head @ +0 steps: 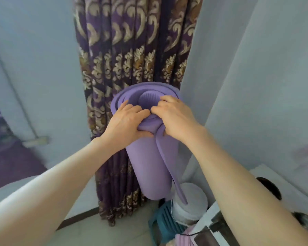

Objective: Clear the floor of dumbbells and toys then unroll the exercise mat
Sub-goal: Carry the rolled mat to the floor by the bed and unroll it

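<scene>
The rolled purple exercise mat [149, 162] stands upright in a corner, its long axis near vertical, its open spiral end facing up. Both hands grip its top rim on the near side. The left hand [124, 123] is curled closed over the rim, fingers hooked into the roll's layers and thumb pressed on the outer wall. The right hand [176, 118] is likewise closed on the rim, fingers folded inward, just beside the left hand. The mat's loose outer edge [169, 173] runs as a thin strip from under the right hand down the side of the roll. A patterned purple curtain [130, 50] hangs just behind the mat, between pale walls [34, 59]. Near the mat's lower end sit a white cylindrical container [190, 201] and a teal stool [164, 222] on the tiled floor [114, 235].
</scene>
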